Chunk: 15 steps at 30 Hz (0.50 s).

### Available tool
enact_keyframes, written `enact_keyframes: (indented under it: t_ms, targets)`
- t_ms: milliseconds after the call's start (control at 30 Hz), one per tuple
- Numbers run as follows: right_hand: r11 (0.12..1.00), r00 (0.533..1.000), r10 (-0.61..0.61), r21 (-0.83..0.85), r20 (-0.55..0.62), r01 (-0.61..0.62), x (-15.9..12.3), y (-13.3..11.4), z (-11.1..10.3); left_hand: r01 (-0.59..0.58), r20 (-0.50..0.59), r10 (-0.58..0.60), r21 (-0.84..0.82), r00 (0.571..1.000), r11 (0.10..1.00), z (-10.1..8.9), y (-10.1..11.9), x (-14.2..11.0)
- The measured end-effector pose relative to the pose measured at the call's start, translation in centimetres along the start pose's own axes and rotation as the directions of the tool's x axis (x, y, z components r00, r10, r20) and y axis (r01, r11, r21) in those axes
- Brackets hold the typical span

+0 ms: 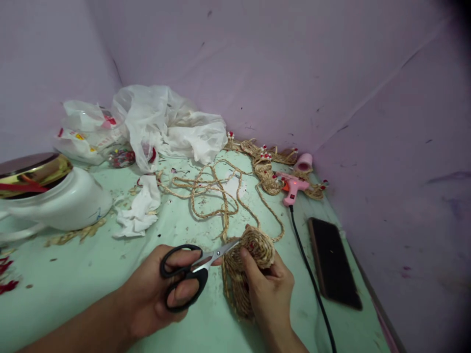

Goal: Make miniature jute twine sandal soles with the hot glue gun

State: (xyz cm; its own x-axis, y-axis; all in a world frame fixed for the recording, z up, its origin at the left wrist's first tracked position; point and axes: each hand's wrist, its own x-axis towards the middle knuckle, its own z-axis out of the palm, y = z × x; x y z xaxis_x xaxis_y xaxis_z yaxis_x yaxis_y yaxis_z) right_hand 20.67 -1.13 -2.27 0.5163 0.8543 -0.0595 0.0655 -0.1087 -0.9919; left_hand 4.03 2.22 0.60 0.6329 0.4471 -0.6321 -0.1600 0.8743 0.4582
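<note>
My left hand (162,289) is closed on black-handled scissors (217,254), with fingers through both loops. The blades point right, and the upper tip reaches the edge of a coiled braided-straw piece (257,245). Pinched between thumb and fingers, that piece is held by my right hand (270,284). A small red spot shows near its centre. Its lower part, made of more rows of braid, hangs down beside my right hand and is partly hidden by it. A loose straw braid (221,215) runs from the piece in loops across the table.
A pink glue gun (294,186) with a black cord (311,279) stands at the right, near a dark phone (334,262). Finished straw coils with red and white beads (270,179) lie behind. Plastic bags (165,122), crumpled tissue (138,211) and a white pot-like vessel (73,201) occupy the left.
</note>
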Motion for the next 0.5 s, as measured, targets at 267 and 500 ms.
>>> enact_keyframes:
  t_ms: [267, 500]
  targets:
    - [0.997, 0.998, -0.053, -0.053, 0.015, 0.053, 0.0, 0.2, -0.1, -0.273, 0.057, 0.587, 0.918, 0.808, 0.287, 1.4, -1.8, -0.3]
    - [0.999, 0.999, -0.024, -0.030, 0.027, 0.025, 0.2, 0.0, -0.2, -0.198, -0.012, 0.616, 0.942, 0.787, 0.272, 1.2, -2.3, 0.1]
